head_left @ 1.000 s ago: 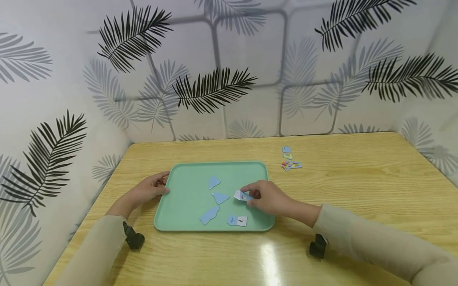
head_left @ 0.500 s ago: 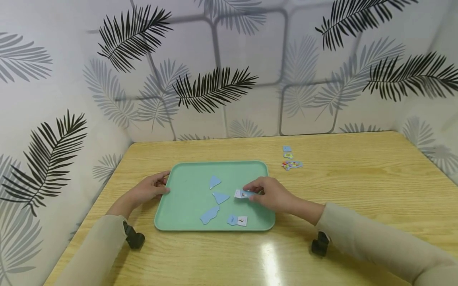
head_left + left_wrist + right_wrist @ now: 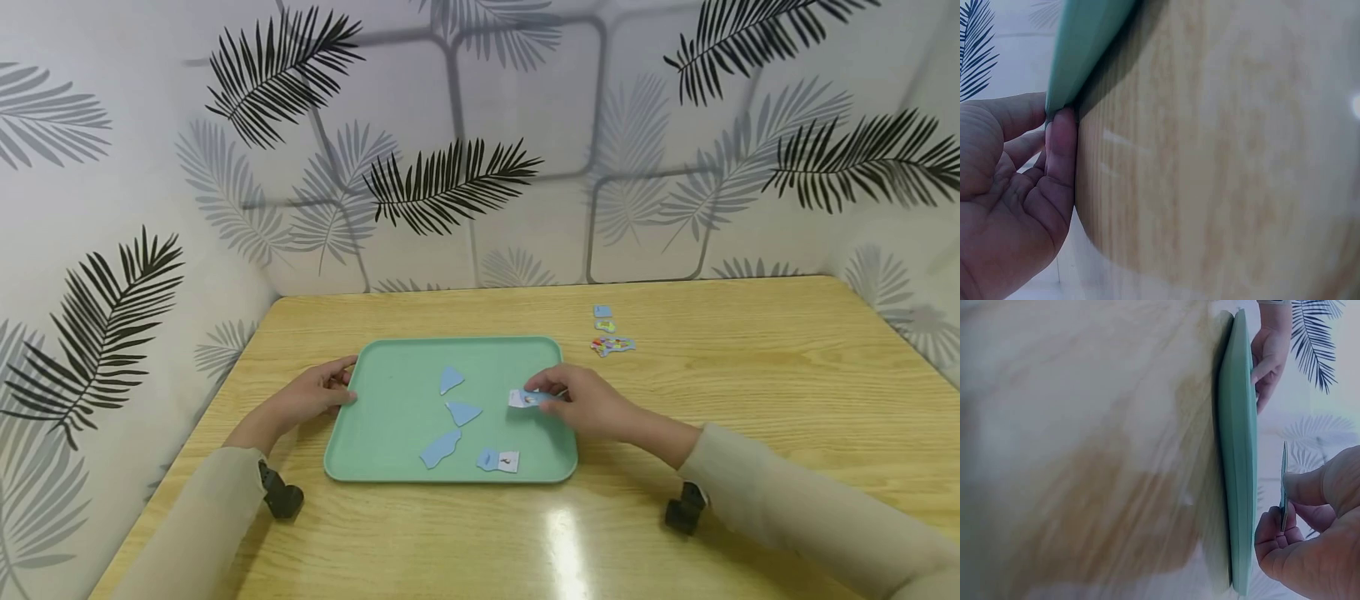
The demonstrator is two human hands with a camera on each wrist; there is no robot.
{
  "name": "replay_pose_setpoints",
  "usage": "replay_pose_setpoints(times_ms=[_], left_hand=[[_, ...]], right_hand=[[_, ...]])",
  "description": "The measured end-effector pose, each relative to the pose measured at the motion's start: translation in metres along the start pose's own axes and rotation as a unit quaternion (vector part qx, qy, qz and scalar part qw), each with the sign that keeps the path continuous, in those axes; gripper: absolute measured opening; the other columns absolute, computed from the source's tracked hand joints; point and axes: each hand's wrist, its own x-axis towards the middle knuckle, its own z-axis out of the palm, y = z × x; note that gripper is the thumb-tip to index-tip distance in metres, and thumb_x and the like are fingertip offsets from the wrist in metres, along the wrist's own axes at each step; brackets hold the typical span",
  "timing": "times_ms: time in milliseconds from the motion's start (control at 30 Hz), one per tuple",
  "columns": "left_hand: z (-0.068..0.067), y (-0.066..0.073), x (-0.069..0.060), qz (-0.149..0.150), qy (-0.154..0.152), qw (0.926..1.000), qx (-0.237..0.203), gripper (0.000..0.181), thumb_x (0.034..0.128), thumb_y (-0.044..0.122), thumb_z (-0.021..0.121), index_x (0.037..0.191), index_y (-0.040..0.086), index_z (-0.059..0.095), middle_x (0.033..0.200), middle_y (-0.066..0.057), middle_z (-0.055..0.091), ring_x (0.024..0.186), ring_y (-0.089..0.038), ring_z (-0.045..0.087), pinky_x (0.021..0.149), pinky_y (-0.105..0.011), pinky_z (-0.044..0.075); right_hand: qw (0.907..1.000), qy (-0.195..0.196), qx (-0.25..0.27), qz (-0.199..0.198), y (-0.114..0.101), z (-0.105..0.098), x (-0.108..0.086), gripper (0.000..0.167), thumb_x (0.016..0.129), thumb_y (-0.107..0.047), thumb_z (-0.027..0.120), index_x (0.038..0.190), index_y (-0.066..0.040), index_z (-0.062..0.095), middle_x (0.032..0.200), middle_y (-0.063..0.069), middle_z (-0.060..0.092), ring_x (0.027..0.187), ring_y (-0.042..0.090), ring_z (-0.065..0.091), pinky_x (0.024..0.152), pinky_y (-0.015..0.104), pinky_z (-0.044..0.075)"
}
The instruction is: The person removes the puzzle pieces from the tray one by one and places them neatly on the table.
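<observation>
The green tray (image 3: 390, 467) lies on the table, and the left hand (image 3: 303, 404) grips its left rim, thumb on top and fingers curled under the edge in the left wrist view. Above the tray's right part, the right hand (image 3: 588, 402) pinches a blue and white puzzle piece (image 3: 522, 398); the right wrist view shows this piece (image 3: 1284, 487) edge-on between thumb and fingers, held off the tray. Three plain blue pieces (image 3: 452, 380) (image 3: 463, 413) (image 3: 441, 449) lie mid-tray. Near the front rim rests a blue and white piece (image 3: 498, 460) with a dark mark.
On the wooden table (image 3: 735, 358), behind and right of the tray, lie a small blue piece (image 3: 602, 311), a green-yellow piece (image 3: 605, 326) and a multicoloured piece (image 3: 612, 345). A wall with leaf patterns (image 3: 450, 187) stands behind the table.
The right hand has shifted right with the piece it pinches, which has turned to lie more level. The left hand remains at the tray's rim.
</observation>
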Motion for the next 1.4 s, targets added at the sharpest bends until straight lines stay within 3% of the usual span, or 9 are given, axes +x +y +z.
replay_pose_setpoints(times_ms=[433,833,1067,1400], left_hand=[[0.0,0.003,-0.001,0.004,-0.006,1.0,0.0,0.069,0.0978,0.008,0.056,0.155,0.001,0.018,0.116,-0.017,0.042,0.092,-0.025,0.042,0.072,-0.033,0.047],[0.0,0.004,-0.002,0.004,-0.006,0.9999,-0.01,0.069,0.0979,0.008,0.057,0.155,0.002,0.018,0.116,-0.018,0.043,0.096,-0.026,0.043,0.076,-0.035,0.048],[-0.001,0.001,0.0,0.01,-0.001,1.0,0.001,0.068,0.0976,0.008,0.057,0.154,0.001,0.02,0.115,-0.017,0.042,0.096,-0.026,0.042,0.075,-0.034,0.048],[0.0,0.001,0.0,0.008,0.001,0.9999,0.008,0.068,0.0973,0.008,0.057,0.154,0.001,0.021,0.115,-0.017,0.042,0.094,-0.025,0.042,0.074,-0.033,0.047]], right_hand=[[0.9997,0.018,0.01,-0.014,0.017,-0.021,-0.009,0.025,0.091,0.006,0.061,0.115,0.001,0.065,0.108,0.007,0.061,0.1,0.025,0.055,0.089,0.04,0.047],[0.9986,0.051,-0.007,0.004,0.033,-0.043,-0.014,0.025,0.09,0.007,0.063,0.114,0.001,0.066,0.102,0.011,0.058,0.092,0.026,0.057,0.073,0.035,0.047],[0.9983,0.052,-0.009,0.026,0.045,-0.056,-0.014,0.023,0.092,0.006,0.061,0.115,0.004,0.064,0.12,0.022,0.057,0.095,0.028,0.056,0.077,0.037,0.046],[0.9974,0.053,-0.026,0.042,0.062,-0.07,-0.016,0.023,0.092,0.003,0.062,0.115,0.003,0.065,0.106,0.015,0.058,0.094,0.029,0.054,0.08,0.04,0.044]])
